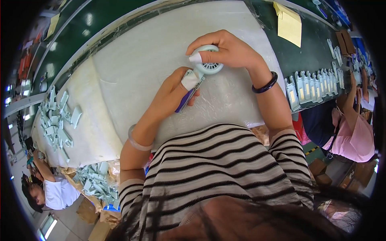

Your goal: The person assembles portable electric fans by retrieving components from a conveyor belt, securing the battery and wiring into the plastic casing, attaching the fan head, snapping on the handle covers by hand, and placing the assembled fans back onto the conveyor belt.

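Dark hair (281, 223) was caught closest to the lens, below both hands, with a black-and-white striped top (225, 164) seen just beyond it. Two hands were brought together over a whitish sheet (140, 60), and one pale mint device with a round slotted head (217, 69) was held between them. Its handle, partly purple, was gripped by the left hand (173, 86), fingers wrapped behind, thumb laid along the front. Its round head was grasped by the right hand (227, 48), fingers curled over the far rim, thumb pressed at the near-left side. Both thumbs were seen covered in white. Device was tilted, head up toward the right hand, handle end down toward the left palm; finer details of the handle were hidden by the fingers. A pale bangle (138, 140) was worn on the left wrist, a dark bangle (266, 83) on the right. Left of the left hand, a loose heap of pale mint parts (56, 122) was spread; nearer the body, a second heap (96, 182) was seen. Right of the right hand, similar parts were lined up in a row (313, 86). Beyond the right hand, a yellow paper (290, 28) was laid on a green surface (277, 48). Co-workers were visible well apart on both sides.
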A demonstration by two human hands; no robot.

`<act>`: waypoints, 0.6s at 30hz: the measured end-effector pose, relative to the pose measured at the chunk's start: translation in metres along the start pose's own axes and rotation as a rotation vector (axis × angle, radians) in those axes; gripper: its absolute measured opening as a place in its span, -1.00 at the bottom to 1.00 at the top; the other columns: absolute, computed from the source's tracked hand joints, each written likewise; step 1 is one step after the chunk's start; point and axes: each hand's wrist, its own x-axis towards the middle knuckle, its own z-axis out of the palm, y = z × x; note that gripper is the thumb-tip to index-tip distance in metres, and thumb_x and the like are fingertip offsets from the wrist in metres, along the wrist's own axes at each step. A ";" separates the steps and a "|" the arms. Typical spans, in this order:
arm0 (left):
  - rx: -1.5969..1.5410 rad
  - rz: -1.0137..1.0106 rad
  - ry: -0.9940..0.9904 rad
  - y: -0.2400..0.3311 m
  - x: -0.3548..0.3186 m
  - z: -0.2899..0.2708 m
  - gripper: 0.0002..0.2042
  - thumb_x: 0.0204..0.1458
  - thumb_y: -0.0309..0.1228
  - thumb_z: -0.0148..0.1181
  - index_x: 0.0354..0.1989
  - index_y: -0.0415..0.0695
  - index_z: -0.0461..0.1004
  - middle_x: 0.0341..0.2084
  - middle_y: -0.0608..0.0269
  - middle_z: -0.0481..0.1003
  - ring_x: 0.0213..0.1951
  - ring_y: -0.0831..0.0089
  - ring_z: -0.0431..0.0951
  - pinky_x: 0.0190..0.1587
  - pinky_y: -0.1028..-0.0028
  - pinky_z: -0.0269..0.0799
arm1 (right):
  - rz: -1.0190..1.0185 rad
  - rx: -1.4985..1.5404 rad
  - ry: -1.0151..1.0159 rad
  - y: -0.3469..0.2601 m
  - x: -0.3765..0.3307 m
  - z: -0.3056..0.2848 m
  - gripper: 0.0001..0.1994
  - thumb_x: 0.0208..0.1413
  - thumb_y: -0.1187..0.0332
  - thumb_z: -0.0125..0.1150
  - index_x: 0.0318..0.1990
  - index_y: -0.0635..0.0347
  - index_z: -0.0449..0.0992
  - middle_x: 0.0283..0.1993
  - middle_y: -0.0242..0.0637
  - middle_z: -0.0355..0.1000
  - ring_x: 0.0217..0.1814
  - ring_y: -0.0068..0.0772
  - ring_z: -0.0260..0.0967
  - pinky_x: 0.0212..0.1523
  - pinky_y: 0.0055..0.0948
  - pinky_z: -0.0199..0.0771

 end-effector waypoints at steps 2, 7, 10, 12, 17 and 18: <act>0.004 -0.027 0.070 0.002 -0.001 0.002 -0.52 0.19 -0.01 -0.10 -0.05 -0.25 0.27 -0.48 0.20 0.44 -0.58 0.55 0.40 -0.48 0.56 0.35 | 0.022 0.005 0.013 0.001 0.000 0.003 -0.75 0.09 0.27 0.20 -0.17 0.26 0.56 -0.23 -0.29 0.52 -0.20 -0.50 0.41 -0.12 -0.52 0.39; -0.093 -0.048 0.031 -0.001 0.002 -0.002 -0.42 0.19 0.12 -0.24 0.03 -0.23 0.21 -0.46 0.13 0.46 -0.65 0.49 0.41 -0.58 0.53 0.37 | 0.127 -0.007 -0.019 -0.004 0.006 0.013 -0.67 0.20 0.15 0.06 -0.19 0.27 0.56 -0.29 -0.26 0.52 -0.24 -0.49 0.40 -0.14 -0.50 0.39; -0.209 -0.037 0.019 -0.003 0.006 0.001 -0.40 0.18 0.13 -0.26 0.04 -0.23 0.18 -0.43 0.08 0.47 -0.70 0.45 0.42 -0.65 0.50 0.39 | 0.051 -0.160 -0.024 -0.003 0.011 0.018 -0.57 0.27 0.07 -0.12 -0.22 0.27 0.55 -0.32 -0.22 0.51 -0.25 -0.44 0.41 -0.14 -0.46 0.39; -0.277 0.005 0.023 -0.002 0.008 0.000 -0.40 0.18 0.14 -0.25 0.03 -0.24 0.17 -0.41 0.05 0.47 -0.72 0.43 0.42 -0.68 0.48 0.40 | -0.030 -0.179 0.042 -0.006 0.015 0.017 -0.50 0.30 0.04 -0.26 -0.22 0.28 0.53 -0.32 -0.17 0.50 -0.26 -0.33 0.43 -0.13 -0.43 0.39; -0.372 0.003 0.064 0.007 0.003 -0.011 -0.47 0.15 0.06 -0.08 0.01 -0.20 0.18 -0.34 0.03 0.44 -0.71 0.37 0.44 -0.71 0.41 0.42 | -0.215 -0.371 0.050 -0.025 0.032 0.030 -0.47 0.30 0.02 -0.35 -0.18 0.26 0.51 -0.30 -0.15 0.50 -0.26 -0.20 0.44 -0.12 -0.37 0.40; -0.375 0.035 0.094 0.007 0.000 -0.015 -0.47 0.15 0.06 -0.08 0.01 -0.20 0.18 -0.34 0.03 0.44 -0.71 0.37 0.44 -0.71 0.41 0.42 | -0.272 -0.415 0.039 -0.029 0.043 0.032 -0.47 0.30 0.02 -0.35 -0.17 0.26 0.51 -0.30 -0.13 0.49 -0.27 -0.16 0.44 -0.12 -0.35 0.40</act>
